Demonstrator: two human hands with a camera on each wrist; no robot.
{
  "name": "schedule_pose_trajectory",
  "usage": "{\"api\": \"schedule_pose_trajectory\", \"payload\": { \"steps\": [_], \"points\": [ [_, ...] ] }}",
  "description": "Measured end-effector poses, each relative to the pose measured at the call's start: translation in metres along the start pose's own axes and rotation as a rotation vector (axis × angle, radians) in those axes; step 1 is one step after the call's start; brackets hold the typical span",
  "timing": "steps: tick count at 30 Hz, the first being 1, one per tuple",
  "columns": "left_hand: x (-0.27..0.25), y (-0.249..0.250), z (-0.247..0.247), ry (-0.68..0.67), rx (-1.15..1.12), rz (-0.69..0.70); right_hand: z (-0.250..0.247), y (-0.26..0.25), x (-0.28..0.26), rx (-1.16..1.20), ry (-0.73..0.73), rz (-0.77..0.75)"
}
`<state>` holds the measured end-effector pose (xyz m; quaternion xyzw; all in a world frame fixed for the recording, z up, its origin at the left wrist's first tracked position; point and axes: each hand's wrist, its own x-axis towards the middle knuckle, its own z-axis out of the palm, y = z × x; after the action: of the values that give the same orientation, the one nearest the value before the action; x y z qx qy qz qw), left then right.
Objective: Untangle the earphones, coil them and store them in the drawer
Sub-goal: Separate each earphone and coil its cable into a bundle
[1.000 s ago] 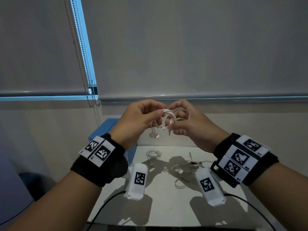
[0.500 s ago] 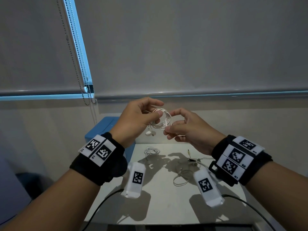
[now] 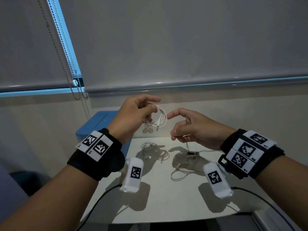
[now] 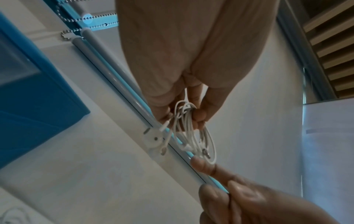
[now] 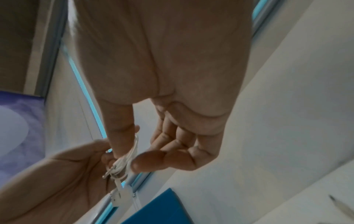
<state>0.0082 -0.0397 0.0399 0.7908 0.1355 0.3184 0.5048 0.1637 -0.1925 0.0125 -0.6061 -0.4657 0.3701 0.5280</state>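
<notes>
Above white table [image 3: 166, 205]: left hand [image 3: 133, 117] raised, pinching coiled earphones [image 3: 160, 118]; right hand [image 3: 191, 129] just beside, fingers loosely curled, holding nothing, forefinger extended toward coil.

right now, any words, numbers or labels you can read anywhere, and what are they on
"L5": left wrist band, beside a square marker; its neighbouring label is too small to read.
"R1", "R2", "R3": right wrist band, tiny, likely reading.
The square codes on the bands and wrist cameras are patterns, not text.
</notes>
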Motion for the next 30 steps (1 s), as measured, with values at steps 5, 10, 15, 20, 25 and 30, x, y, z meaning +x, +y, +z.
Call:
{"api": "schedule_pose_trajectory", "payload": {
  "steps": [5, 10, 15, 20, 25, 30],
  "points": [
    [0.009, -0.009, 0.008, -0.075, 0.011, -0.023, -0.008, 0.002, 0.016, -0.102, 0.100, -0.016],
    [0.020, -0.021, 0.015, -0.151, 0.015, -0.035, -0.011, 0.004, 0.031, -0.065, 0.079, -0.038],
    [0.036, -0.038, 0.015, -0.259, 0.118, -0.014, -0.029, 0.018, 0.041, -0.004, 0.044, 0.011],
    [0.061, -0.065, 0.023, -0.302, 0.463, 0.029, -0.048, 0.035, 0.051, -0.056, 0.065, 0.071],
    [0.081, -0.089, 0.037, -0.293, 0.747, 0.057, -0.054, 0.056, 0.067, -0.202, 0.143, 0.050],
    [0.090, -0.106, 0.044, -0.359, 0.785, 0.013, -0.056, 0.077, 0.082, -0.419, 0.213, 0.044]
  ]
}}
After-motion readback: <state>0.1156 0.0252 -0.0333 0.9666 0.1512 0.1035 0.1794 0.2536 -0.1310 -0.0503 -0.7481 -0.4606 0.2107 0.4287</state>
